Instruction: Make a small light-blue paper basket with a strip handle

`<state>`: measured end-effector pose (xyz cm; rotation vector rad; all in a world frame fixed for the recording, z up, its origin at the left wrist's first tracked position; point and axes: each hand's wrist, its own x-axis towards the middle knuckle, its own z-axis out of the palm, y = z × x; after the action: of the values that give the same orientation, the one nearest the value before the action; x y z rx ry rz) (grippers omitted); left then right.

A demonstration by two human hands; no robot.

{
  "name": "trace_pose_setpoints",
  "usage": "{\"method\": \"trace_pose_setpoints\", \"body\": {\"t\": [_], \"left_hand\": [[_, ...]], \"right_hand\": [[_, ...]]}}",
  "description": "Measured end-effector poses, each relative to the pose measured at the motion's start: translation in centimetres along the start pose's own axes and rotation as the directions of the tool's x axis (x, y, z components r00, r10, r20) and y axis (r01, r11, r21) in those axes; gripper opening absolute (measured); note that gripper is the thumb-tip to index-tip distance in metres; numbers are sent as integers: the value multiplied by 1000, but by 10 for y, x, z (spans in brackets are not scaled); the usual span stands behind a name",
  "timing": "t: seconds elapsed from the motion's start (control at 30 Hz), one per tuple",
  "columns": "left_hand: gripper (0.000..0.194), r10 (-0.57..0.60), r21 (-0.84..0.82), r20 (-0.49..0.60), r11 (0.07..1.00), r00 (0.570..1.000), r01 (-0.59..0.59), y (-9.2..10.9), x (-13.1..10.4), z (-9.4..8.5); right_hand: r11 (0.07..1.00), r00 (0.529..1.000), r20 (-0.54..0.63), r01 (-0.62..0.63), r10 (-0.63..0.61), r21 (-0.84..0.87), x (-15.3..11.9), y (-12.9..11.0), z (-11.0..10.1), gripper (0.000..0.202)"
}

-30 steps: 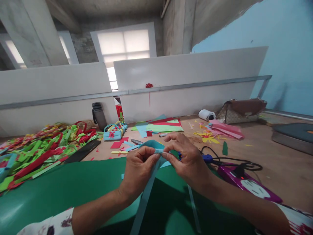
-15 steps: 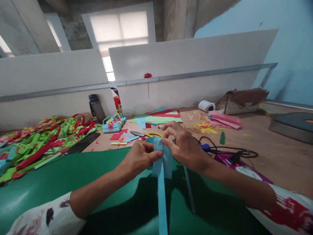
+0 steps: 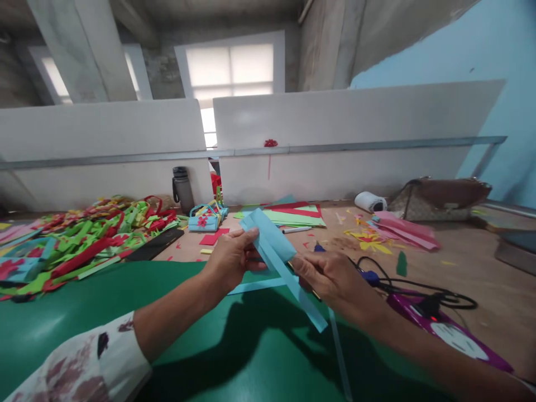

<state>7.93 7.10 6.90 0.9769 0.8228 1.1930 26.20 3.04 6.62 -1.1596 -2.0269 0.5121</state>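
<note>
My left hand (image 3: pixel 230 251) pinches the upper left of a folded light blue paper piece (image 3: pixel 274 234), thumb in front. The thumb and fingers of my right hand (image 3: pixel 324 273) are closed at its lower right corner. A light blue paper strip (image 3: pixel 307 307) slants down across the piece to a loose end. Another thin blue strip (image 3: pixel 259 286) extends sideways beneath. A small yellow and dark bit shows by my right fingers; what it belongs to is mostly hidden. Below my right hand, a narrow translucent stick (image 3: pixel 340 357) lies over the green surface (image 3: pixel 188 335).
A heap of paper strips (image 3: pixel 96 234), a dark phone (image 3: pixel 154 244) and a grey bottle (image 3: pixel 182 190) are at left. Behind my hands are a small blue paper bag (image 3: pixel 204 222) and coloured sheets (image 3: pixel 293 215). A purple power strip (image 3: pixel 450 332), black cables (image 3: pixel 410 285) and a handbag (image 3: pixel 439 198) are at right.
The blue piece has turned from upright to slanted, and its strip now points down right. My right hand has moved from its top to its lower right corner. The view has shifted.
</note>
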Motion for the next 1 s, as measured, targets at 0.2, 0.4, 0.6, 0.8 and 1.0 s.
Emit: {"method": "trace_pose_setpoints", "body": {"t": [0.2, 0.4, 0.6, 0.8, 1.0], "left_hand": [[11, 26, -47, -10, 999, 1000, -26, -1, -2, 3], [10, 20, -68, -9, 998, 1000, -20, -1, -6, 6], [11, 28, -85, -29, 996, 999, -31, -2, -5, 7], [10, 33, -83, -53, 996, 998, -37, -4, -7, 9], [12, 55, -52, -61, 997, 997, -58, -4, -8, 12]], "right_hand": [[912, 933, 274, -307, 233, 271, 2, 4, 10, 43], [882, 937, 263, -316, 231, 350, 2, 2, 14, 34], [900, 957, 105, -289, 269, 326, 4, 2, 15, 25], [804, 924, 32, -348, 381, 483, 4, 1, 19, 18], [730, 900, 31, -372, 434, 573, 3, 0, 20, 13]]}}
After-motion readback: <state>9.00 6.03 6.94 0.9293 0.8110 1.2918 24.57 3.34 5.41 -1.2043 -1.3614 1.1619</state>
